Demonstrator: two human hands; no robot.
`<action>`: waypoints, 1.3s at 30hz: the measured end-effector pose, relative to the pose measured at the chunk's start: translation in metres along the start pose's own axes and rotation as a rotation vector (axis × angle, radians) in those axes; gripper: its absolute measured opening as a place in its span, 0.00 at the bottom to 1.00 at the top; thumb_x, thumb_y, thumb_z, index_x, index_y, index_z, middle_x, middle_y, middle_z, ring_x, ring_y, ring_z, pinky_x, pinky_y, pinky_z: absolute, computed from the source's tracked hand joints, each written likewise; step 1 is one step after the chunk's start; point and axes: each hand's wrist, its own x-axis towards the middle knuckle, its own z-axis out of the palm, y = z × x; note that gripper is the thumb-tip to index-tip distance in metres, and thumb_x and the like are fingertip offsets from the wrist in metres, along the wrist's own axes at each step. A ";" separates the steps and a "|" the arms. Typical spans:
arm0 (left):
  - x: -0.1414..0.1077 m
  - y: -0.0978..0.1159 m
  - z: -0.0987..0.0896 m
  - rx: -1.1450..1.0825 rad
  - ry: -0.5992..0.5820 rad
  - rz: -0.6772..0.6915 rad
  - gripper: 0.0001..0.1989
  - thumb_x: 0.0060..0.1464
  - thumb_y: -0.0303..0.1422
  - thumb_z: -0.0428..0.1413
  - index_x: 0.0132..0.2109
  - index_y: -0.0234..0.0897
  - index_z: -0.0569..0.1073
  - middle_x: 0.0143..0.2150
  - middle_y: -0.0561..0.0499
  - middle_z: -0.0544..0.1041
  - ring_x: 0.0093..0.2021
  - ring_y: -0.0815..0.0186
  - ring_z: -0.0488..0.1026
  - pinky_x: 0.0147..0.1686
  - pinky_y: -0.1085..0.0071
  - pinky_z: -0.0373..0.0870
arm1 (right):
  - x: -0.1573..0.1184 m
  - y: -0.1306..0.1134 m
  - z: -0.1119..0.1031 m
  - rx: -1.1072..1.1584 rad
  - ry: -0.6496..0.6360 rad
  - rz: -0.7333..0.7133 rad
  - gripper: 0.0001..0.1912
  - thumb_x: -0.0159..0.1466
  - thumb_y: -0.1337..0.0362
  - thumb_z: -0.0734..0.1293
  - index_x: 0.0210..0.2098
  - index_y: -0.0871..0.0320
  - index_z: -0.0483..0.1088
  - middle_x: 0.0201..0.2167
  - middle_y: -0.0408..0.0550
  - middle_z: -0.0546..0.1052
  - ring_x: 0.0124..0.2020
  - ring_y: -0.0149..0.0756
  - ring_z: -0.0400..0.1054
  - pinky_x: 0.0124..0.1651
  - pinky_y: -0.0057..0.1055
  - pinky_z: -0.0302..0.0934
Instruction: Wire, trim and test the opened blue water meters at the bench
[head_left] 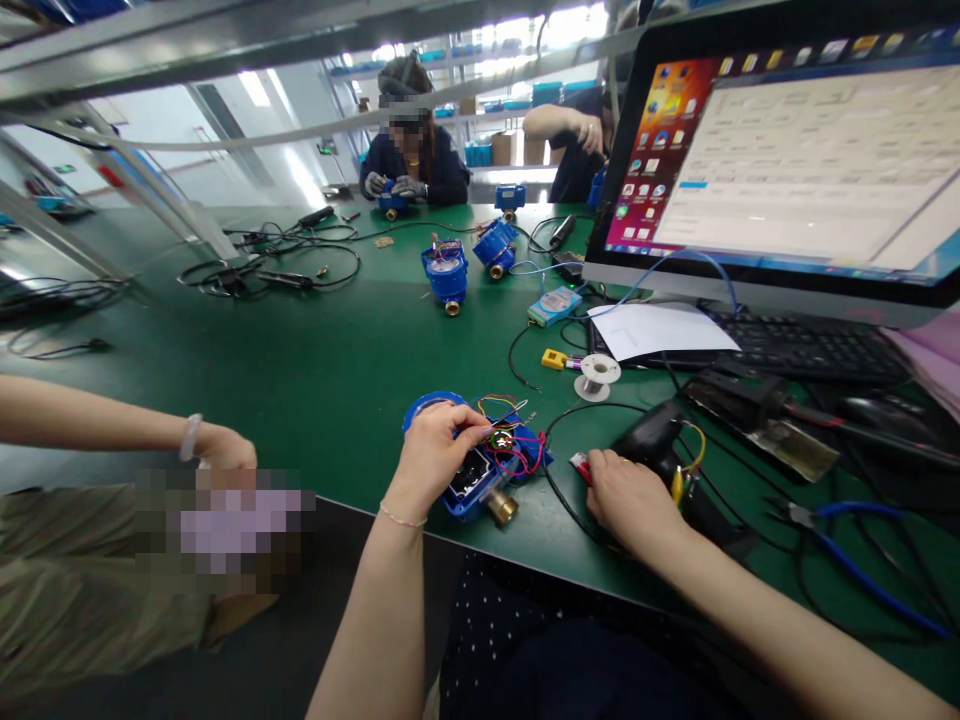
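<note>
Left hand (pixel 439 450) is the close one, pinching thin wires (pixel 516 412) just above the open blue water meter (pixel 471 478). Right hand (pixel 628 492) sits off meter-right, fingers closed round some red thing (pixel 580 466).

Opened blue meter (pixel 471 474) on green table (pixel 315 370) — coloured wires (pixel 541 447) looping out.

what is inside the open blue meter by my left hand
Inside the meter, a black surface shows, with coloured wires at its right. Your left hand hides part of it; whatever lies beneath the black surface cannot be seen.
</note>
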 end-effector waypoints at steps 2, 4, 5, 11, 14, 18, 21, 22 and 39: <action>0.000 0.000 0.001 -0.006 0.015 -0.004 0.04 0.50 0.31 0.57 0.29 0.38 0.74 0.30 0.53 0.76 0.34 0.66 0.71 0.37 0.68 0.64 | 0.002 0.000 0.006 0.060 0.013 0.033 0.10 0.58 0.74 0.56 0.37 0.65 0.66 0.35 0.61 0.73 0.36 0.46 0.70 0.36 0.35 0.58; -0.001 0.000 0.002 -0.006 0.041 -0.011 0.05 0.50 0.32 0.57 0.28 0.38 0.73 0.29 0.53 0.76 0.33 0.67 0.71 0.36 0.69 0.64 | 0.006 0.006 0.006 0.123 0.005 0.035 0.09 0.58 0.74 0.57 0.36 0.64 0.65 0.35 0.61 0.73 0.35 0.45 0.70 0.34 0.34 0.57; -0.002 0.001 0.002 0.001 0.053 -0.015 0.06 0.51 0.33 0.56 0.28 0.38 0.73 0.28 0.53 0.75 0.32 0.67 0.71 0.35 0.69 0.64 | 0.009 0.010 0.003 0.138 -0.002 0.028 0.07 0.58 0.73 0.57 0.35 0.63 0.64 0.34 0.59 0.73 0.33 0.43 0.70 0.33 0.33 0.57; -0.005 0.002 0.002 0.057 0.071 -0.008 0.08 0.53 0.35 0.54 0.28 0.37 0.72 0.28 0.53 0.74 0.32 0.67 0.70 0.34 0.70 0.63 | 0.040 0.024 -0.042 1.056 0.112 -0.086 0.09 0.62 0.57 0.58 0.37 0.56 0.58 0.22 0.39 0.67 0.23 0.31 0.64 0.29 0.29 0.58; -0.006 0.003 0.001 0.068 0.070 0.000 0.08 0.53 0.34 0.54 0.29 0.37 0.71 0.28 0.53 0.74 0.32 0.67 0.70 0.34 0.70 0.63 | 0.054 0.008 -0.059 1.565 -0.019 -0.151 0.16 0.57 0.53 0.64 0.39 0.56 0.59 0.19 0.34 0.63 0.18 0.26 0.59 0.22 0.24 0.54; -0.009 0.000 0.000 0.073 0.095 0.015 0.08 0.54 0.35 0.53 0.29 0.37 0.71 0.28 0.53 0.73 0.32 0.67 0.70 0.33 0.71 0.63 | 0.058 -0.015 -0.064 1.583 -0.311 -0.086 0.21 0.57 0.46 0.62 0.27 0.59 0.63 0.12 0.32 0.55 0.12 0.20 0.45 0.15 0.22 0.39; -0.010 0.000 0.000 0.082 0.105 0.029 0.09 0.54 0.35 0.53 0.28 0.37 0.71 0.28 0.53 0.73 0.32 0.68 0.69 0.33 0.71 0.62 | 0.055 -0.021 -0.067 1.407 -0.474 -0.060 0.30 0.58 0.38 0.55 0.18 0.59 0.60 0.09 0.34 0.53 0.11 0.20 0.43 0.14 0.23 0.35; -0.010 0.000 0.000 0.085 0.101 0.033 0.09 0.54 0.35 0.53 0.28 0.37 0.71 0.28 0.53 0.73 0.32 0.68 0.69 0.33 0.71 0.62 | 0.054 -0.021 -0.068 1.355 -0.491 -0.057 0.31 0.57 0.37 0.54 0.17 0.58 0.59 0.09 0.35 0.54 0.10 0.20 0.44 0.14 0.23 0.36; 0.010 0.021 0.024 0.363 0.042 0.000 0.10 0.54 0.37 0.52 0.28 0.38 0.72 0.27 0.49 0.75 0.31 0.62 0.70 0.31 0.68 0.60 | 0.046 -0.017 -0.057 1.646 -0.784 0.328 0.26 0.61 0.44 0.49 0.18 0.57 0.55 0.09 0.36 0.54 0.09 0.22 0.45 0.12 0.20 0.37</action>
